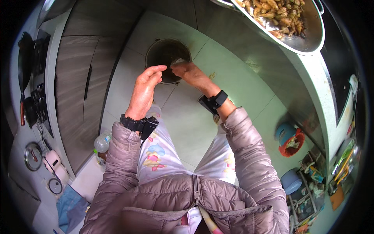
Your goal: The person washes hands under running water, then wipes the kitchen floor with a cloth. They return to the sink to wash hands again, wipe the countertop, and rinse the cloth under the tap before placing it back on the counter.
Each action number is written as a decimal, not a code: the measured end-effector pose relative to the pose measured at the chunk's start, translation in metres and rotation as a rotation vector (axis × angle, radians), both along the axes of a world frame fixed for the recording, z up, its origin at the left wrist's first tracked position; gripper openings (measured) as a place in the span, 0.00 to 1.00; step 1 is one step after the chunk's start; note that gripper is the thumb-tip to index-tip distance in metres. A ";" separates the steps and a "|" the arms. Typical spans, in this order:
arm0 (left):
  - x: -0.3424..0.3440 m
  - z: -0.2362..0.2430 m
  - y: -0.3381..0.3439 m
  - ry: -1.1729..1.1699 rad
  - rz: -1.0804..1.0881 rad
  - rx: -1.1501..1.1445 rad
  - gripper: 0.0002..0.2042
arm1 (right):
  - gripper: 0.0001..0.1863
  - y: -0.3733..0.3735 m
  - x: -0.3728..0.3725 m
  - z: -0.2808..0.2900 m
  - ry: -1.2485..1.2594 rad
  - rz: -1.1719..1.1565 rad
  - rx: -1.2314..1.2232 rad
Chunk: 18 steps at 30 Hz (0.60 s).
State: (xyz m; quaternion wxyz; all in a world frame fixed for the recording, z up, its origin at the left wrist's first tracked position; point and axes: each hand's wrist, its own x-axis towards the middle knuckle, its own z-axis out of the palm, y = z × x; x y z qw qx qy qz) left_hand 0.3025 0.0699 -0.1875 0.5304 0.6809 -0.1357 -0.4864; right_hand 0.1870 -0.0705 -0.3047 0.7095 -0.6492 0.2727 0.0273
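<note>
My left hand point(145, 91) hangs over the near left rim of a dark round bucket point(147, 58) on the floor. Its fingers stretch forward with a gap at the thumb, and nothing shows in it. Above the bucket's right side, my right hand point(191, 76) is closed, knuckles up. A small pale greyish thing point(179, 61) pokes out at its fingertips, too blurred to name. The two hands are apart. What lies inside the bucket is too dark to make out.
A metal basin point(317, 37) of brown knobbly pieces point(278, 15) stands on the right counter. Dark cabinets point(85, 74) line the left side. A red-rimmed bin point(292, 144) and a cluttered rack point(306, 208) stand at the right. A clear plastic bottle point(102, 142) is by my left sleeve.
</note>
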 end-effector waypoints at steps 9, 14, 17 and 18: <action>0.011 0.032 0.003 0.082 0.133 -0.236 0.12 | 0.15 -0.034 0.005 0.136 -0.018 -0.083 0.102; 0.056 0.036 0.037 0.067 0.105 -0.406 0.10 | 0.11 -0.028 0.040 0.144 -0.310 0.079 0.289; 0.053 -0.003 0.058 0.027 0.125 -0.456 0.11 | 0.12 -0.029 0.059 0.073 -0.414 0.142 0.440; 0.047 -0.028 0.064 0.002 0.146 -0.450 0.11 | 0.11 -0.024 0.069 0.027 -0.561 0.165 0.566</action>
